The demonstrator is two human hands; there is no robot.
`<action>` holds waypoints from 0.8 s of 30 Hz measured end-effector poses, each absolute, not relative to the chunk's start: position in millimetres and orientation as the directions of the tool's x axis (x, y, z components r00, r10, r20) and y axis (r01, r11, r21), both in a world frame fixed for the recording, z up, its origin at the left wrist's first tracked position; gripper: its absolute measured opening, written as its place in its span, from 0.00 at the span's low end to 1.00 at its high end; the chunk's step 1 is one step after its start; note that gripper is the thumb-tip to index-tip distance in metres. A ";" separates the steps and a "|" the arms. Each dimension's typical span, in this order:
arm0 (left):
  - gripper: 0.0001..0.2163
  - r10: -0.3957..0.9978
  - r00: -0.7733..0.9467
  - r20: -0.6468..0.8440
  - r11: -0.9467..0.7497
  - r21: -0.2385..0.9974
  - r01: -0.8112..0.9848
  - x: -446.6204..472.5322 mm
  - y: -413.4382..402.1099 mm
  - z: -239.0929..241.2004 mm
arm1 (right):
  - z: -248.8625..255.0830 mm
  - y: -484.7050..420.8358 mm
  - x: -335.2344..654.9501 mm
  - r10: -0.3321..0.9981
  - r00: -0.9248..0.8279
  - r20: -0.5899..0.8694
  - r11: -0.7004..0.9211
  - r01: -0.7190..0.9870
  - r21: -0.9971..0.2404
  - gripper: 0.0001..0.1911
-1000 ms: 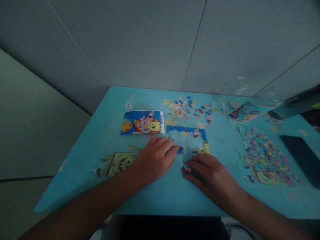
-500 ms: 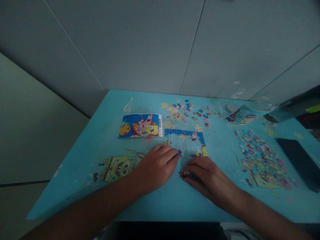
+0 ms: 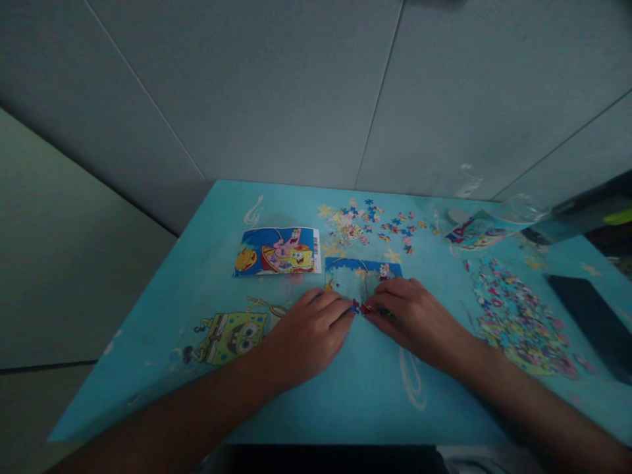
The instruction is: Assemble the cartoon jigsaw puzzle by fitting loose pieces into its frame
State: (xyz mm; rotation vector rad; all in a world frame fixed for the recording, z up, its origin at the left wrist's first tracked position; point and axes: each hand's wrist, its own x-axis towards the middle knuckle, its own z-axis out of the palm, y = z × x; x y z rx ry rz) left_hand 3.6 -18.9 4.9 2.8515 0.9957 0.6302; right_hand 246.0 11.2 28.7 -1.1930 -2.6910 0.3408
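Note:
A partly assembled jigsaw puzzle [image 3: 345, 264] with a blue top edge lies on the table, its lower part covered by my hands. My left hand [image 3: 316, 326] rests at its lower left, fingers closed, with a small blue and red puzzle piece [image 3: 355, 307] at the fingertips. From the right, my right hand [image 3: 412, 313] pinches a dark red puzzle piece [image 3: 366, 309] close beside that one. Whether the two pieces touch I cannot tell. Behind the puzzle lies a picture card [image 3: 279, 250] showing cartoon characters.
Loose puzzle pieces [image 3: 368, 220] are scattered at the back, and a large heap of pieces [image 3: 518, 316] lies on the right. Beside it is a dark flat rectangular object [image 3: 587, 322]. A printed plastic bag [image 3: 481, 229] stands at the back right. The table [image 3: 162, 283] has a cartoon print.
My right hand has moved up and left, bringing the red piece from below the puzzle to beside the blue and red one. My left hand has stayed nearly still.

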 end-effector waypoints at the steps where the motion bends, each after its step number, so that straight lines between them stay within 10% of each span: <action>1: 0.10 0.608 0.710 0.355 -0.790 0.183 0.585 3.6 -19.1 4.8 | 27.7 11.2 245.4 0.745 -0.664 0.064 0.651 0.701 -0.291 0.07; 24: 0.15 0.661 0.722 0.206 -0.750 0.223 0.623 8.5 -16.3 6.8 | 20.0 5.4 262.0 0.797 -0.575 0.183 0.581 0.649 -0.491 0.11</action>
